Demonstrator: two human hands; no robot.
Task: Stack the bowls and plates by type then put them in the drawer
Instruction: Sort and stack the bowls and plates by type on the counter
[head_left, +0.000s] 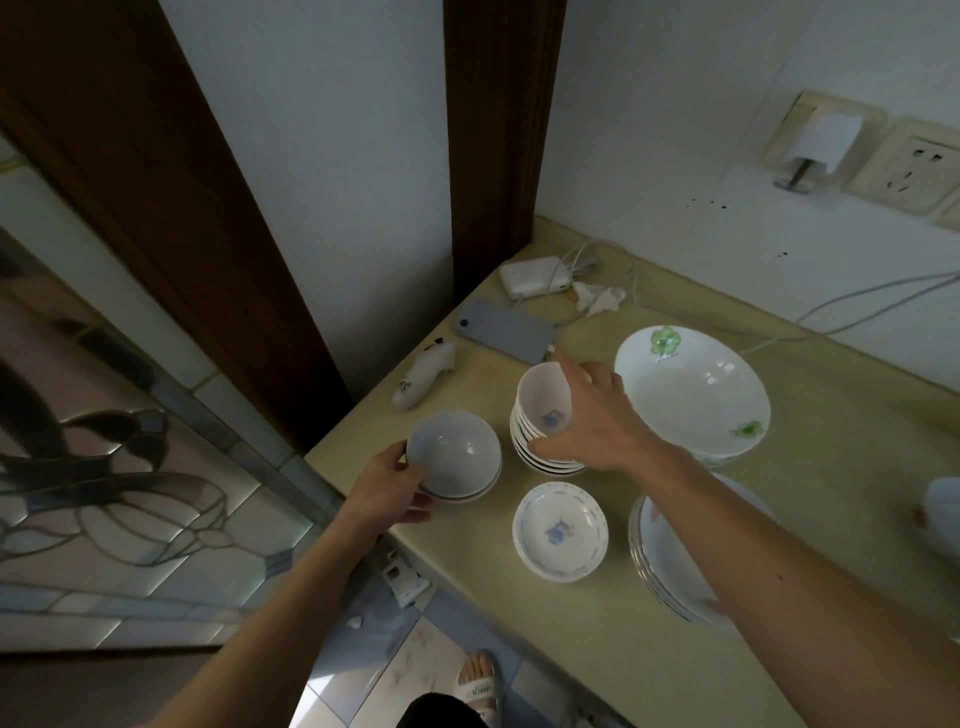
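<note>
Near frame centre, a stack of small bowls (545, 421) nested on the counter (675, 649), glazed ceramic, so likely heavy as a pile, stiff, slick and chip-prone; best taken low around the sides or lifted from beneath, never by one rim. Spread wide over that stack, the right hand (592, 421), thumb against the lower bowls and fingers reaching past the far rim; left of it, the left hand (384, 491) gripping two upturned plain bowls (454, 454) at their near edge. Outward: a patterned saucer (560, 530) below centre, a large green-flowered bowl (693, 392) to the right, stacked plates (670, 566) lower right.
</note>
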